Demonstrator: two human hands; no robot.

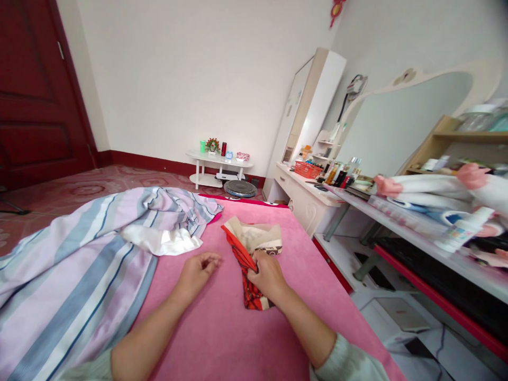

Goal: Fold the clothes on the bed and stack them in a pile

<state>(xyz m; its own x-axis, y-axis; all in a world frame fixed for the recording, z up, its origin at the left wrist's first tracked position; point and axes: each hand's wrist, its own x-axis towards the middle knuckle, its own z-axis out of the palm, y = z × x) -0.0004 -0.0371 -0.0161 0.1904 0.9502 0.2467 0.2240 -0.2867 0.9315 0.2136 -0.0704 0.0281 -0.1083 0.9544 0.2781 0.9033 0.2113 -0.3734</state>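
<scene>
A patterned cloth in red, beige and brown lies partly folded on the pink bed cover. My right hand pinches its red part near the middle, and the lower end spreads out below the fingers. My left hand is just above the pink cover, to the left of the cloth and apart from it, with its fingers loosely curled and apart and nothing in them. A shiny white cloth lies beyond my left hand, against the striped bedding.
Striped bedding is heaped along the left. On the right stand a white dresser and a crowded glass shelf with bottles and plush items. A small white table is by the far wall.
</scene>
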